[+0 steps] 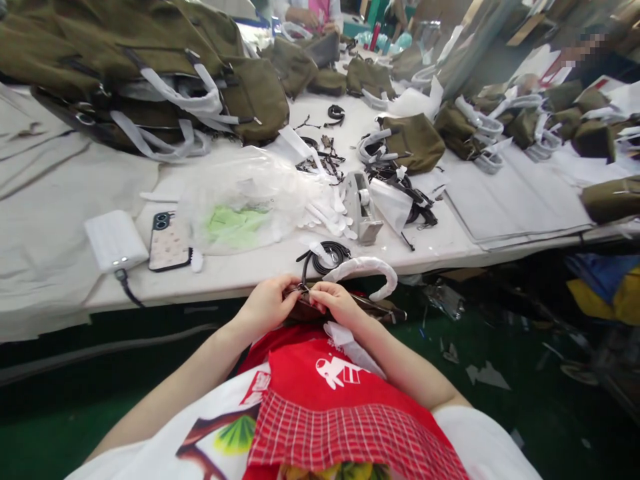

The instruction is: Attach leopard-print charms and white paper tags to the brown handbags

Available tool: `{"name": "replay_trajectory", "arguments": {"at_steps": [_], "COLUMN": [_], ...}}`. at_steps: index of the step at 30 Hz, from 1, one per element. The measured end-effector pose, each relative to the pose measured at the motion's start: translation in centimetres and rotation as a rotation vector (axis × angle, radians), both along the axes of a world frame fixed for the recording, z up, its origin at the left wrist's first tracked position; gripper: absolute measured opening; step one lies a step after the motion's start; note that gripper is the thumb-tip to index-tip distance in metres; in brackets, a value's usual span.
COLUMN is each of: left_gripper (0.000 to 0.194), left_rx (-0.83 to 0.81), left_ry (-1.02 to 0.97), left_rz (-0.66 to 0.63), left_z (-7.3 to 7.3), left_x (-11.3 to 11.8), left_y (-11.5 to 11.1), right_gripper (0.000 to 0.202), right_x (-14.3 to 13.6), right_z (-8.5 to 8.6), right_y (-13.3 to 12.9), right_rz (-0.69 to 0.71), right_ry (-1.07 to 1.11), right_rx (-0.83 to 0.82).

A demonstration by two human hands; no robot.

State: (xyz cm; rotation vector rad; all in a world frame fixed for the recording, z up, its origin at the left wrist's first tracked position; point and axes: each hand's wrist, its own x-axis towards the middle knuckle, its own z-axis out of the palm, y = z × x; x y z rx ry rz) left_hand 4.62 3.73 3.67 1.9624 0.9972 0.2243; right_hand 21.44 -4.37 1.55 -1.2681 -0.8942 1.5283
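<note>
Close together at the table's front edge, my left hand (273, 301) and my right hand (336, 301) pinch a small dark strap piece at the top of a dark bag (373, 307). The bag rests at my lap against the table edge, partly hidden by my hands. A handle wrapped in white (385, 277) arches up from it on the right. Just beyond my fingers lies a coiled black strap (330, 257), which reaches down toward them. Fine details between my fingertips are too small to tell.
On the white table (200, 283) are a power bank (116, 240), a phone (170, 243), a plastic bag with green contents (235, 220), a tape dispenser (361, 207) and black straps (420, 207). Olive bags (260, 100) stand at left and behind. Another person (313, 13) is across the table.
</note>
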Motion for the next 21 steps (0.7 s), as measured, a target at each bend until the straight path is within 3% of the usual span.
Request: {"name": "replay_trajectory", "arguments": {"at_steps": [6,10,18,21], "left_gripper": [0.024,0.021,0.022,0.022], "left_rx": [0.067,0.156,-0.051,-0.039], "left_ry": [-0.006,0.016,-0.077,-0.079], "left_rz": [-0.022,-0.015,0.050,0.032], "left_z": [0.4,0.7,-0.2,-0.4], "left_x": [0.0,0.1,0.2,0.2], "left_y": [-0.2,-0.4,0.1,0.0], "right_gripper": [0.030,0.029,0.026,0.025], "right_x": [-0.3,-0.7,-0.6,-0.5], "right_z": [0.0,-0.2,0.1,0.1], "right_y": [0.8,0.9,0.5,0.4], "right_rz": [0.047,-0.014,-0.028,-0.051], "right_ry": [-0.039,-0.095,-0.149,-0.160], "right_rx": [-0.055,-0.064,-0.056,-0.056]}}
